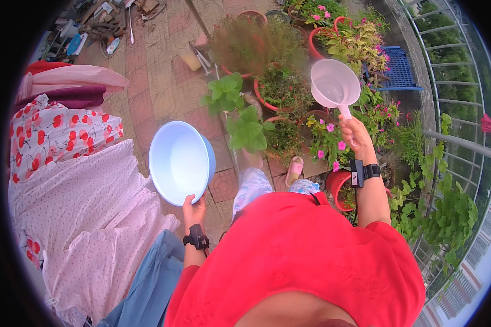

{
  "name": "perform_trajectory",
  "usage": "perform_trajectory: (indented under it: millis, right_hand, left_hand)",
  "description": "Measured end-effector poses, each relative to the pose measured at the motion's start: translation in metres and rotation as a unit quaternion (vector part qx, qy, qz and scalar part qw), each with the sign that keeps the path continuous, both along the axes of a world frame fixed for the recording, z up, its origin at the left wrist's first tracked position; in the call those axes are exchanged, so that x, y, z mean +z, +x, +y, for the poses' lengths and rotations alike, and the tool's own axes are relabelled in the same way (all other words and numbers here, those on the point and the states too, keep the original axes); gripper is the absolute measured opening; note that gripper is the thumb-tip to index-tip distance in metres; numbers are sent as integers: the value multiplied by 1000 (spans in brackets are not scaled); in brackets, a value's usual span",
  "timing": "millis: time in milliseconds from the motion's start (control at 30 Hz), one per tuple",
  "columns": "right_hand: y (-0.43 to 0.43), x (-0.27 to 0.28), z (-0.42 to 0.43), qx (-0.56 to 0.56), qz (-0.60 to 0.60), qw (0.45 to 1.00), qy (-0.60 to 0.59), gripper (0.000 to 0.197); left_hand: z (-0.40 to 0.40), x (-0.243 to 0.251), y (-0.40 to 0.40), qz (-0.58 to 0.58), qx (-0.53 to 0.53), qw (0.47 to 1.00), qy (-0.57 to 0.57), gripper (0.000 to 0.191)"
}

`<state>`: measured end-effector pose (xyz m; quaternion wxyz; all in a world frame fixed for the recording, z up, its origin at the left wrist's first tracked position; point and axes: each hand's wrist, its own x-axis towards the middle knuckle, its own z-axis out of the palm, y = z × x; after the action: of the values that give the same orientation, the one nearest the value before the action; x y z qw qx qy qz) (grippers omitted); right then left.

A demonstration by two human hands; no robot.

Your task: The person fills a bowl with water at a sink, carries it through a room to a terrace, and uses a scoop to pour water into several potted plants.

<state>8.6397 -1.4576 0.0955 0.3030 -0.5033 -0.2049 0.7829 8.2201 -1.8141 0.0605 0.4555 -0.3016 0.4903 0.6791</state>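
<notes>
My left hand (194,210) grips the near rim of a light blue plastic basin (180,163), which is tilted on its side so that its inside shows. I see nothing lying in the basin. On the right, my right hand (355,133) holds a pale pink translucent plastic water dipper (335,83) by its handle. The dipper's bowl is over the potted flowers, away from the basin. Its bottom shows through the mouth; whether any water is in it I cannot tell. Below the dipper grow pink flowers (330,127) with yellow-green leaves.
Laundry, including a white cherry-print cloth (65,126) and a pale dotted sheet (77,196), hangs at the left. Red pots (338,186) of plants line the right side beside a metal railing (454,83). A blue plastic crate (397,67) stands behind. Broad-leaved plants (245,126) rise ahead.
</notes>
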Motion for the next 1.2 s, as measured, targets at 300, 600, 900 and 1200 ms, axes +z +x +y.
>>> perform_trajectory:
  millis: [300,600,900,1200]
  right_hand:
    - [55,-10,-72,97,-82,990,58,20]
    - [99,-69,-142,211,-246,945,54,8]
    - [116,-83,-181,266,-256,929,25,10]
    - [113,-63,-195,254,-220,942,20,9]
  left_hand:
    - [-44,19,89,6,27,1000,11,45]
    - [-93,41,168,2,69,997,-20,48]
    - [-99,52,174,1,42,999,-18,49]
    - [-147,13,150,64,-93,993,-38,51]
